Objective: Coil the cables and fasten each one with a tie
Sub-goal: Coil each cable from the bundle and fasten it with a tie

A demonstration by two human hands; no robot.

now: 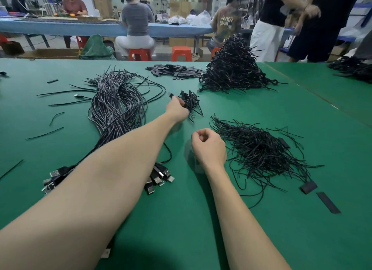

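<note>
Your right hand [208, 146] idles curled and empty; your left hand [177, 109] is out at the small bundle of coiled cables [191, 102].

Right fingers [201, 133] are folded loosely over the palm and hold nothing that shows, just beside the loose heap of ties [259, 150]. Left fingertips [182, 102] pinch at the edge of the small bundle; whether they grip a cable or only touch it, you cannot tell from this view. If you are setting a finished coil down, let go only once it rests on the green table [221, 219], so the loops stay under the tie. Next, draw one cable from the uncoiled bunch [115, 102] by its plug end [159, 177], and pick a single tie with the right. The big finished pile [233, 68] sits beyond.
</note>
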